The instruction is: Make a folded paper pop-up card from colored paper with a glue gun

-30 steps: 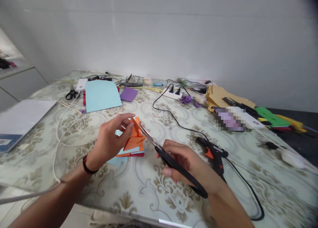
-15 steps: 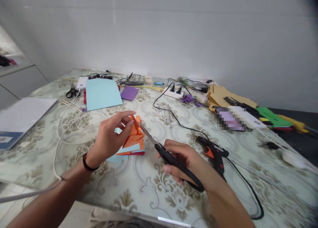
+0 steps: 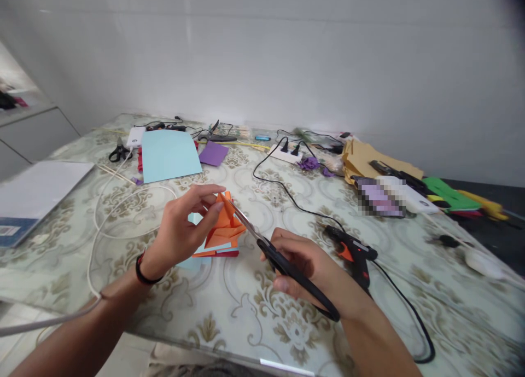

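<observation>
Between the thumb and fingers of my left hand [image 3: 186, 215] is a folded piece of orange paper [image 3: 225, 224], pinched at its upper edge. My right hand [image 3: 301, 262] is closed around the black handles of a pair of scissors [image 3: 268, 248]. Their blades point up and left, with the tips at the orange paper near my left fingertips. Whether the blades are cutting into it I cannot tell. Below lies a small stack of light blue, orange and red paper [image 3: 232, 253], partly hidden by the orange paper and my left hand.
A glue gun [image 3: 353, 254] lies right of my right hand, its cord curling forward. Behind are a light blue sheet [image 3: 170, 155], a purple square [image 3: 214, 153], a power strip [image 3: 286, 153] and black scissors [image 3: 120, 150]. A white cable [image 3: 96, 229] loops across my left forearm.
The orange paper has turned slightly, its lower part swinging to the right. The scissors and my right hand have shifted a little right and down. My left hand stays nearly still.
</observation>
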